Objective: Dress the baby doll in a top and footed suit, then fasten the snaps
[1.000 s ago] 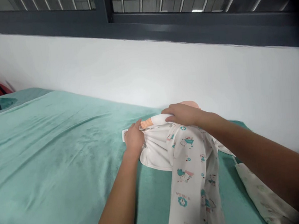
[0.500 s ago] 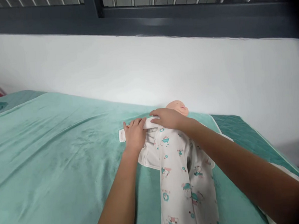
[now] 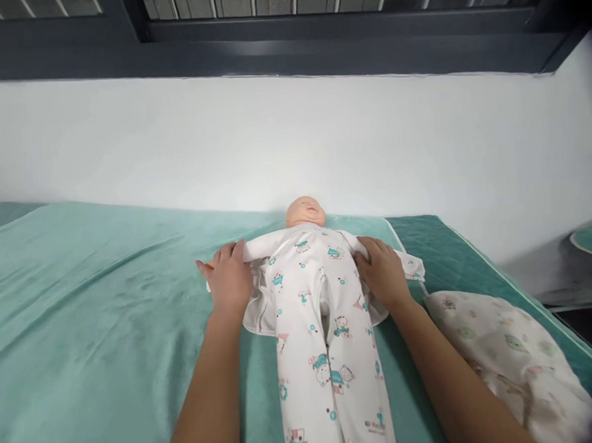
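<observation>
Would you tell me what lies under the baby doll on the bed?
The baby doll in its printed sleepsuit lies on the green blanket. An opened white flap shows beside its body; whatever is directly beneath its back is covered.

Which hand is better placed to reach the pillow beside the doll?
Probably the right hand. It rests on the doll's side nearest the pillow, which lies just beyond its forearm. The left hand lies on the opposite sleeve, with the doll between.
</observation>
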A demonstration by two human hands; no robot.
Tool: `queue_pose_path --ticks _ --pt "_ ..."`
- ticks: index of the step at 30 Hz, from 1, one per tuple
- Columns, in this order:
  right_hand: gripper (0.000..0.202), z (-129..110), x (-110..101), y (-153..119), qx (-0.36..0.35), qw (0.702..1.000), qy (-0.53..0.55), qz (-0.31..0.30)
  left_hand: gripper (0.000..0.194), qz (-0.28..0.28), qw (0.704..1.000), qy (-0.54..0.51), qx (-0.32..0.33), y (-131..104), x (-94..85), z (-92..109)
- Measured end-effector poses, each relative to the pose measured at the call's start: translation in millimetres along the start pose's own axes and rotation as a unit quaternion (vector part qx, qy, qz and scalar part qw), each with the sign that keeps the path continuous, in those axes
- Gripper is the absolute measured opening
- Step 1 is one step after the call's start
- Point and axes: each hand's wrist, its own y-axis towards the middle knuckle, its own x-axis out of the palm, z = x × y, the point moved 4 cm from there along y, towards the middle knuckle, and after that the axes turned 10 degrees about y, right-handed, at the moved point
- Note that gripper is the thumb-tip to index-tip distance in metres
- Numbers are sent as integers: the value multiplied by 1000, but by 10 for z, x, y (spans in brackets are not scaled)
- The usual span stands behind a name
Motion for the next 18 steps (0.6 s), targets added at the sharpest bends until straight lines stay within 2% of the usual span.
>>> queue_pose_path --ticks 2,5,7,9,11,13,14,16,18 --pt "39 73 -33 52 32 999 16 25 54 13 999 -25 19 -21 -83 80" --pt "40 203 -80 95 101 993 35 51 49 25 985 -159 62 -47 -313 306" --pt "41 241 -81 103 129 990 45 43 40 8 961 -252 115 -33 -491 574" --pt "39 232 -77 107 142 988 51 36 35 -28 940 -272 202 15 -631 953" --pt "37 207 -77 112 151 987 51 33 34 -85 928 -204 301 81 -673 1393" --pt "35 190 -79 119 158 986 46 28 32 -166 911 -62 373 147 -589 1808" --pt "35 187 -81 122 159 986 43 26 31 -207 892 14 401 171 -519 1986" --pt "33 200 -87 128 162 986 36 26 25 -243 870 65 423 224 -413 2277" --pt "31 231 -94 131 171 984 32 29 26 -251 862 84 433 260 -315 2479"
